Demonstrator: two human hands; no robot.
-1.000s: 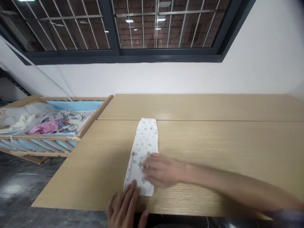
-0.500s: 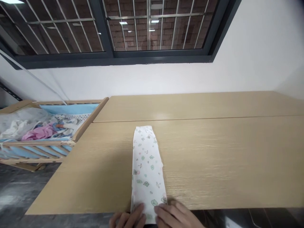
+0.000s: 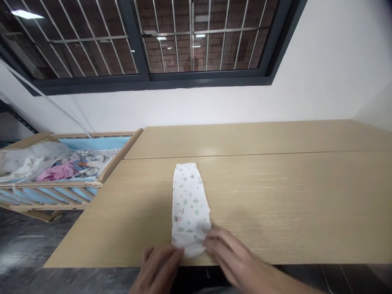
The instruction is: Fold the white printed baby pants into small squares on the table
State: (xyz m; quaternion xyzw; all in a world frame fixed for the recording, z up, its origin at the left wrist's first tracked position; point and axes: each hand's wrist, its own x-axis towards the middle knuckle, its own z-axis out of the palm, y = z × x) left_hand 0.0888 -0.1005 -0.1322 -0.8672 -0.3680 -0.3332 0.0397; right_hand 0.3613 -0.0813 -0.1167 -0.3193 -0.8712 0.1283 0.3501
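A pair of white baby pants (image 3: pixel 190 200) with small green and animal prints lies folded lengthwise on the wooden table. Its narrow end points away from me, and the near end is turned up in a rounded fold close to the table's front edge. At the near left corner, my left hand (image 3: pixel 161 265) has its fingers closed on the cloth. My right hand (image 3: pixel 229 253), a little blurred, grips the near right side with bent fingers. Both thumbs are mostly hidden.
The pale wooden table (image 3: pixel 290 196) has a seam running across it. To the left stands a wooden crib (image 3: pixel 119 157) with blue lining, holding pink and white clothes (image 3: pixel 58 170) and a clear plastic bag. Behind are a white wall and a barred window (image 3: pixel 202 79).
Both hands have moved forward, away from me, bringing the near end of the pants up over the table edge, so the cloth now looks shorter. The view has shifted slightly.
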